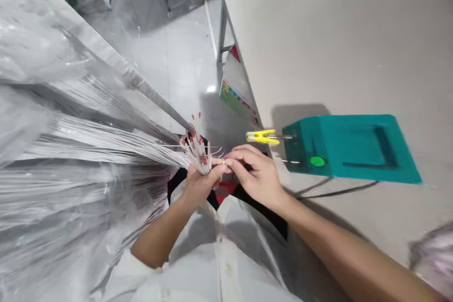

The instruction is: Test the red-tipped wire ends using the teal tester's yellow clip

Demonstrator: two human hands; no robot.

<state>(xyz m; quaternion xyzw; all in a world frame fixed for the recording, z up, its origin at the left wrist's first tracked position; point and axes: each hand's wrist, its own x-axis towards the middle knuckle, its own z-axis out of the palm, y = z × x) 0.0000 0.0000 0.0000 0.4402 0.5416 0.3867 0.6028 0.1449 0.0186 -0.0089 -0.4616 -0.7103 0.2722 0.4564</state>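
My left hand [202, 183] is closed around a bundle of thin white wires [202, 163] whose reddish-brown tips fan upward. Its thumb and forefinger meet the fingertips of my right hand [257, 173], which is pinched closed on a small pale end, apparently of one wire. The fingers hide most of that piece. To the right, on the table, lies a teal box [357, 148] with a green button [317, 161]. A yellow clip [262, 136] sits on a metal prong at the box's near end, pointing at my right hand.
Long bundles of white wires [116, 139], partly under clear plastic [31, 52], fill the left side behind a metal rail [148, 92]. The pale table [336, 47] spans the right. Dark cables [339, 192] run from the box. A printed carton [237, 87] stands below the table edge.
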